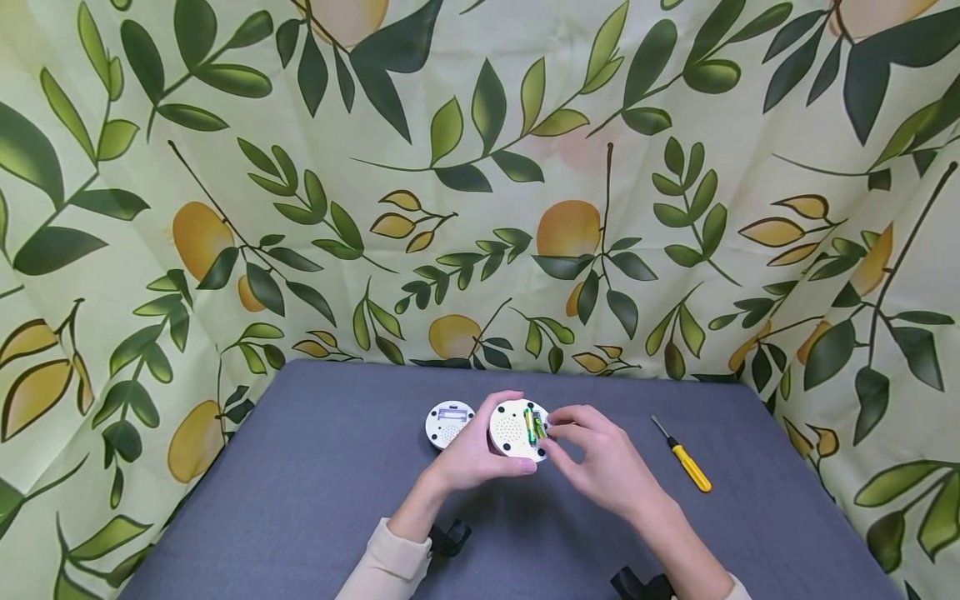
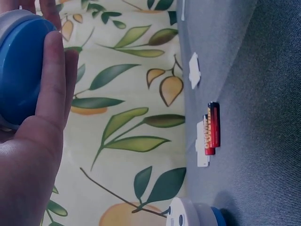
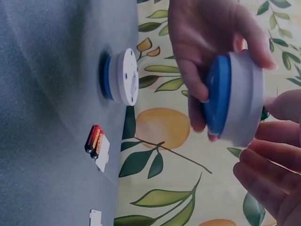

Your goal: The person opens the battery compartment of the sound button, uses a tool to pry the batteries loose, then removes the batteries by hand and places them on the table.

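My left hand (image 1: pixel 468 450) grips a round white-and-blue device (image 1: pixel 512 433) by its rim, clear of the table. Its white back, with speaker holes and dark feet, faces up in the head view, while its blue face shows in the left wrist view. Two green batteries (image 1: pixel 531 427) are at the compartment in that back, one slanted. My right hand (image 1: pixel 600 458) pinches the slanted battery between thumb and fingertips at the compartment's right side; in the right wrist view only a sliver of green (image 3: pixel 265 113) shows there.
A second such device (image 1: pixel 447 423) lies back-up on the grey table (image 1: pixel 337 483), its compartment bare. A yellow-handled screwdriver (image 1: pixel 688 465) lies to the right. Red-and-black batteries (image 2: pixel 212 127) rest by a white cover (image 2: pixel 202 157), with another white piece (image 2: pixel 194 70) farther along. Patterned cloth (image 1: pixel 480 208) hangs behind.
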Available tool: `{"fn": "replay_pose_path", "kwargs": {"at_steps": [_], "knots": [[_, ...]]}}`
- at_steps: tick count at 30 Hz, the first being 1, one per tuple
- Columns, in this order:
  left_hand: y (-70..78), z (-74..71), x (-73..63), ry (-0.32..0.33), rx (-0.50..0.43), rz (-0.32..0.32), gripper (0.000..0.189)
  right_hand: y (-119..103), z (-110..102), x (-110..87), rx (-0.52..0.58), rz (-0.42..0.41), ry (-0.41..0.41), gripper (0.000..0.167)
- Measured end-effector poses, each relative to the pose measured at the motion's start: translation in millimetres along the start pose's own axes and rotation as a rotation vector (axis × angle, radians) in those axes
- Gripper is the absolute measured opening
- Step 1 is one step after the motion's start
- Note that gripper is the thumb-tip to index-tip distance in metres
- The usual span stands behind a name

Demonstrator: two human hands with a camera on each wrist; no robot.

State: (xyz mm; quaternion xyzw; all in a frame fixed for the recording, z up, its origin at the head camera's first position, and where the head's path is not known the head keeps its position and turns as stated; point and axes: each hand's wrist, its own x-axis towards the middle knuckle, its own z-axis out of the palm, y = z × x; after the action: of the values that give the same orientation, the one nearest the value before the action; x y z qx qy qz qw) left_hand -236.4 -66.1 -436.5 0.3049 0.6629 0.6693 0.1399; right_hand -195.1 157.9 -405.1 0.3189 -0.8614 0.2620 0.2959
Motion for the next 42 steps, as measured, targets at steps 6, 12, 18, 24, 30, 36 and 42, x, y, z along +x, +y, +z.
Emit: {"fn": "replay_pose_path", "kwargs": {"at_steps": [6, 12, 18, 24, 30, 36, 42], "knots": [[-0.7, -0.8, 0.4, 0.032, 0.039, 0.0, 0.089, -3.9, 4.1, 5.2, -0.062, -0.053, 0.061, 0.015], [0.3, -0.6, -0.6, 0.05, 0.058, -0.007, 0.089, -9.2, 5.2, 6.1, -0.063, -0.006, 0.071, 0.018], [0.8, -0.8, -1.0, 0.066, 0.082, -0.005, 0.088, -8.9, 3.4, 6.8, -0.011, 0.057, 0.085, 0.022], [0.6, -0.1, -0.5, 0.056, 0.069, -0.004, 0.088, -4.5, 0.2, 3.6, 0.042, 0.223, 0.063, 0.021], [0.9, 0.1, -0.6, 0.043, 0.038, 0.016, 0.089, 2.0, -3.0, 1.6, 0.089, 0.309, 0.082, 0.019], [-0.7, -0.5, -0.3, 0.039, 0.014, 0.023, 0.088, 8.1, -4.8, -1.1, 0.165, 0.381, 0.096, 0.019], [-1.4, -1.0, 0.9, 0.048, 0.032, 0.023, 0.088, 17.9, -7.0, -7.6, 0.239, 0.437, 0.112, 0.017]]}}
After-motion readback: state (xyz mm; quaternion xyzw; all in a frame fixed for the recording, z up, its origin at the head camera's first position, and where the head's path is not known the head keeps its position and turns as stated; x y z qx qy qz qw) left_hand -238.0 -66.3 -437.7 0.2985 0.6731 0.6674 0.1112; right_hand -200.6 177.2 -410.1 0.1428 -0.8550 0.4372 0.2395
